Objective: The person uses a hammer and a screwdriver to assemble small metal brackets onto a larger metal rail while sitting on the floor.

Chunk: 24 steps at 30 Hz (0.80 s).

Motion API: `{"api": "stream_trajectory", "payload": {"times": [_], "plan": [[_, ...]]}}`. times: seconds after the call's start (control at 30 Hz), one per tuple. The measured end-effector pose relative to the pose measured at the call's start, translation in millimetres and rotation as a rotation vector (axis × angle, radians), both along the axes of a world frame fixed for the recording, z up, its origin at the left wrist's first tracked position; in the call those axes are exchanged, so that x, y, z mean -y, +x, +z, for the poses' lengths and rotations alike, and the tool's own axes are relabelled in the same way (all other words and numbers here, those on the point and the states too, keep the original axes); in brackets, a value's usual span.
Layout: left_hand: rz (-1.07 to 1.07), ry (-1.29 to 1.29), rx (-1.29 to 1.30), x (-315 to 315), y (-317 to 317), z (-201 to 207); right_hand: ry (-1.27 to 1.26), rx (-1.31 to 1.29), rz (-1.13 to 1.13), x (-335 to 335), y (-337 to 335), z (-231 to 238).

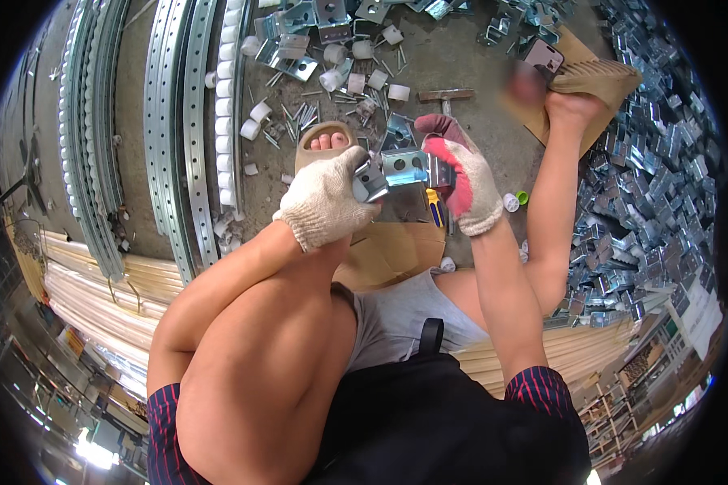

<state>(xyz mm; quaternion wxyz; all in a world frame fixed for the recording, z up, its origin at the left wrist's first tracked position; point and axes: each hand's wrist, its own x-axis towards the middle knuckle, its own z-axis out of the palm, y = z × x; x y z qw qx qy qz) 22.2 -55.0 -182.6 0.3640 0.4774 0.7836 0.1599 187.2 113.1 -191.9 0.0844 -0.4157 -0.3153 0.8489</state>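
In a knitted cream glove, my left hand closes its fingers on a bent zinc-plated metal bracket. My right hand, in a cream glove with a red coated palm, grips a similar bracket at its side. Between the two hands another shiny bracket with a round hole shows; whether it joins the held pieces I cannot tell. Below them lies a screwdriver with a yellow and dark handle. A hammer rests on the floor beyond my right hand.
White rollers and metal pins lie scattered ahead. Perforated metal rails and a roller track run along the left. A large heap of brackets fills the right. A phone sits by my right foot, near cardboard.
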Motion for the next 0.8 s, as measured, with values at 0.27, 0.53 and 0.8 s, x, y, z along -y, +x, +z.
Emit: {"api": "stream_trajectory", "payload": {"times": [0.27,0.53,0.8], "plan": [[-0.043,-0.040,0.036,-3,7,4,0.261,0.081,0.152,-15,-13,13],[0.014,-0.120,0.165,-7,-1,6,0.243,0.096,0.150,-9,9,-5],[0.009,-0.089,0.145,-6,3,7,0.132,-0.040,0.061,4,-4,-16]]}}
